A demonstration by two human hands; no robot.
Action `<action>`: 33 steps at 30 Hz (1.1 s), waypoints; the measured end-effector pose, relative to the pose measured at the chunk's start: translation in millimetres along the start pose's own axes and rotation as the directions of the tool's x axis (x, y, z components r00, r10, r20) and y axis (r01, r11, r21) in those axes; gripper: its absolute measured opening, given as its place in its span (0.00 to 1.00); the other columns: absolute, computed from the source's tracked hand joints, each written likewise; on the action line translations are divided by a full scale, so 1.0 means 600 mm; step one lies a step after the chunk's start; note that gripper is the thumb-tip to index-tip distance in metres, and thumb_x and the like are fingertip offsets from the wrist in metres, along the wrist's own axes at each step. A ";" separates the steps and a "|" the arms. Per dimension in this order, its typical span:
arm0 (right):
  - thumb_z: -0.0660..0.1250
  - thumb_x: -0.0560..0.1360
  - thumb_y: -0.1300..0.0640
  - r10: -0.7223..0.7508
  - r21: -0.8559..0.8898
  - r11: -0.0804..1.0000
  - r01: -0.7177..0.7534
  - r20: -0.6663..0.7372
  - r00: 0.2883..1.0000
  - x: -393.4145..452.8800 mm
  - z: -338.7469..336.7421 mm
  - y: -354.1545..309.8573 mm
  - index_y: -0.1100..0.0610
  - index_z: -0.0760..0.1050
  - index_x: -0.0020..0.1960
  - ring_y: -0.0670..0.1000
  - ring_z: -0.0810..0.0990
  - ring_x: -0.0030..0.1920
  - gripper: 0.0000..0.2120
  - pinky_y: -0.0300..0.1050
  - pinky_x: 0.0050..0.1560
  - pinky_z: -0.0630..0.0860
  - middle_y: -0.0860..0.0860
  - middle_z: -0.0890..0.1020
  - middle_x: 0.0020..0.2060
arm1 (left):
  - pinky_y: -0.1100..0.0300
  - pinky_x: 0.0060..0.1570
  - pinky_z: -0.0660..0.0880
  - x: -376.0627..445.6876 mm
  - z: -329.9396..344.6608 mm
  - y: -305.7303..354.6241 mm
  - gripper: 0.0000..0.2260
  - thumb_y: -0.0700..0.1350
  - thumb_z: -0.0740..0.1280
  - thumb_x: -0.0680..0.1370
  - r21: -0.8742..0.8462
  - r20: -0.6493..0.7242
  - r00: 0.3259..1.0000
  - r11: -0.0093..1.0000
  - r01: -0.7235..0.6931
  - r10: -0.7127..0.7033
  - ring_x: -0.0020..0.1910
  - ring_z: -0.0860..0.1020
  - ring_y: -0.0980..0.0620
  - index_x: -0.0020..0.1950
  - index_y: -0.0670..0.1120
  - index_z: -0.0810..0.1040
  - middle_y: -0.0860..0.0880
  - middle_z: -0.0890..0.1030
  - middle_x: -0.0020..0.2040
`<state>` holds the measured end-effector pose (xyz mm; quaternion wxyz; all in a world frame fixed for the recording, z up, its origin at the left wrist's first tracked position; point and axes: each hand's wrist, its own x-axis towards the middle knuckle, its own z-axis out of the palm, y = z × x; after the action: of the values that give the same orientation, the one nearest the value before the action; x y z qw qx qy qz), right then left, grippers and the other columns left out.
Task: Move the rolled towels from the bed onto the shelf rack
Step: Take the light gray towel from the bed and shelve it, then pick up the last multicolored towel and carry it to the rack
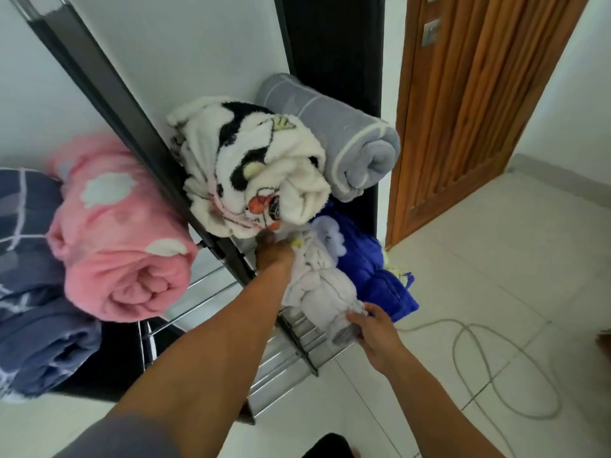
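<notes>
A pale lilac rolled towel (317, 285) lies on a lower tier of the metal shelf rack (297, 345), beside a royal blue rolled towel (373, 276). My left hand (274, 252) grips its far end, under the tier above. My right hand (373, 328) holds its near end at the rack's front edge. On the tier above sit a white and black cartoon-print towel (251, 166) and a grey rolled towel (334, 133). A pink roll with white clouds (122, 239) and a navy checked roll (29, 279) rest on the left section.
A wooden door (469, 104) stands to the right of the rack. A grey cable (489, 368) loops over the white tiled floor at lower right. The rack stands against a white wall with dark vertical frames.
</notes>
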<state>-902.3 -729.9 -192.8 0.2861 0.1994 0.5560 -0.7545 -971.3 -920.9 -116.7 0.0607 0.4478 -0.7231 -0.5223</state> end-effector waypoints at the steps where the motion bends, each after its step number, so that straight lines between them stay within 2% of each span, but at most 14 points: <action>1: 0.66 0.75 0.66 0.001 0.011 1.000 -0.001 0.007 1.000 0.013 0.013 0.002 0.61 0.72 0.58 0.54 0.79 0.44 0.12 0.49 0.46 0.77 0.59 0.79 0.50 | 0.52 0.65 0.73 0.015 0.000 -0.002 0.19 0.44 0.59 0.80 0.063 -0.011 0.999 0.997 -0.048 0.049 0.66 0.75 0.44 0.70 0.41 0.71 0.42 0.74 0.69; 3: 0.66 0.76 0.64 0.001 0.020 1.000 -0.002 0.047 0.999 0.033 0.029 0.009 0.60 0.71 0.64 0.53 0.79 0.47 0.17 0.45 0.46 0.75 0.57 0.80 0.51 | 0.56 0.66 0.70 0.049 0.005 -0.013 0.19 0.47 0.58 0.80 0.165 0.015 0.994 0.980 -0.108 0.107 0.67 0.73 0.46 0.70 0.43 0.70 0.47 0.73 0.69; 5: 0.65 0.76 0.63 0.005 -0.004 1.000 -0.005 0.110 0.994 0.043 0.043 0.013 0.57 0.69 0.68 0.51 0.78 0.51 0.20 0.44 0.53 0.73 0.54 0.80 0.55 | 0.55 0.63 0.70 0.052 0.008 -0.016 0.19 0.48 0.58 0.80 0.235 0.071 0.989 0.961 -0.146 0.133 0.66 0.72 0.46 0.71 0.45 0.66 0.52 0.71 0.67; 7: 0.65 0.76 0.65 0.016 -0.054 0.999 -0.007 0.178 0.984 0.050 0.063 0.015 0.54 0.64 0.72 0.50 0.77 0.56 0.26 0.46 0.59 0.71 0.51 0.76 0.60 | 0.55 0.67 0.69 0.052 0.009 -0.027 0.25 0.44 0.61 0.79 0.320 0.143 0.979 0.929 -0.188 0.149 0.69 0.70 0.45 0.76 0.46 0.60 0.48 0.65 0.75; 10: 0.65 0.75 0.67 0.016 -0.087 0.996 0.005 0.239 0.971 0.055 0.083 0.011 0.50 0.55 0.78 0.54 0.72 0.66 0.36 0.47 0.60 0.74 0.51 0.68 0.70 | 0.54 0.75 0.59 0.049 0.004 -0.046 0.32 0.45 0.65 0.77 0.481 0.163 0.965 0.838 -0.258 0.203 0.77 0.58 0.45 0.78 0.46 0.56 0.45 0.55 0.79; 12: 0.65 0.75 0.67 0.043 -0.113 0.994 -0.014 0.261 0.964 0.045 0.079 -0.002 0.50 0.58 0.76 0.53 0.73 0.62 0.34 0.46 0.56 0.75 0.50 0.69 0.67 | 0.54 0.76 0.57 0.042 -0.002 -0.052 0.32 0.44 0.65 0.77 0.512 0.186 0.948 0.798 -0.317 0.257 0.78 0.54 0.44 0.78 0.47 0.55 0.45 0.51 0.79; 15: 0.65 0.75 0.65 0.080 -0.186 0.982 -0.034 0.246 0.966 0.012 0.057 -0.020 0.47 0.62 0.68 0.49 0.75 0.54 0.26 0.48 0.57 0.72 0.49 0.74 0.58 | 0.50 0.74 0.62 0.019 -0.007 -0.058 0.30 0.44 0.62 0.78 0.523 0.244 0.939 0.783 -0.337 0.242 0.76 0.58 0.42 0.78 0.51 0.55 0.44 0.51 0.79; 18: 0.67 0.73 0.62 0.085 -0.187 0.981 -0.049 0.189 0.978 -0.022 0.033 -0.031 0.50 0.62 0.72 0.51 0.75 0.60 0.30 0.47 0.58 0.72 0.52 0.75 0.64 | 0.48 0.73 0.62 -0.017 -0.010 -0.054 0.31 0.43 0.60 0.78 0.586 0.252 0.947 0.746 -0.315 0.201 0.77 0.55 0.41 0.78 0.53 0.52 0.43 0.47 0.80; 20: 0.69 0.73 0.60 0.081 -0.153 0.986 -0.061 0.131 0.988 -0.053 0.010 -0.036 0.52 0.63 0.72 0.51 0.76 0.59 0.30 0.47 0.57 0.74 0.55 0.75 0.64 | 0.48 0.72 0.62 -0.050 -0.009 -0.047 0.31 0.44 0.60 0.78 0.639 0.251 0.949 0.703 -0.312 0.193 0.77 0.54 0.41 0.79 0.52 0.52 0.42 0.49 0.79; 23: 0.69 0.74 0.58 0.049 -0.057 0.997 -0.045 0.064 0.997 -0.112 -0.041 -0.042 0.53 0.67 0.68 0.51 0.79 0.54 0.25 0.45 0.51 0.76 0.55 0.78 0.61 | 0.50 0.71 0.63 -0.117 0.000 -0.035 0.30 0.45 0.62 0.78 0.647 0.255 0.941 0.683 -0.338 0.224 0.74 0.61 0.40 0.78 0.50 0.56 0.40 0.56 0.78; 27: 0.68 0.74 0.61 0.046 0.095 0.994 -0.046 0.004 0.999 -0.193 -0.138 -0.042 0.56 0.70 0.65 0.52 0.80 0.52 0.20 0.48 0.55 0.76 0.54 0.81 0.53 | 0.55 0.67 0.66 -0.221 0.017 -0.045 0.25 0.43 0.64 0.78 0.546 0.283 0.924 0.749 -0.376 0.258 0.70 0.66 0.40 0.75 0.46 0.64 0.40 0.60 0.75; 31: 0.65 0.76 0.63 0.032 0.226 0.974 -0.011 -0.089 0.995 -0.294 -0.271 -0.031 0.60 0.70 0.65 0.53 0.81 0.50 0.17 0.46 0.49 0.76 0.60 0.82 0.56 | 0.55 0.63 0.69 -0.361 0.049 -0.062 0.20 0.42 0.65 0.76 0.454 0.336 0.886 0.770 -0.449 0.318 0.62 0.73 0.42 0.68 0.44 0.72 0.42 0.69 0.68; 33: 0.64 0.77 0.63 0.019 0.288 0.957 0.025 -0.149 0.989 -0.349 -0.343 -0.027 0.61 0.71 0.63 0.53 0.81 0.50 0.15 0.45 0.48 0.76 0.60 0.82 0.53 | 0.58 0.58 0.69 -0.444 0.072 -0.062 0.16 0.41 0.65 0.77 0.381 0.416 0.838 0.769 -0.514 0.354 0.61 0.75 0.43 0.64 0.42 0.76 0.42 0.75 0.64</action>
<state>-757.7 -486.3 -113.8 0.2102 0.2943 0.4599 -0.8110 -815.9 -703.1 -65.1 -0.0489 0.1757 -0.9134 -0.3639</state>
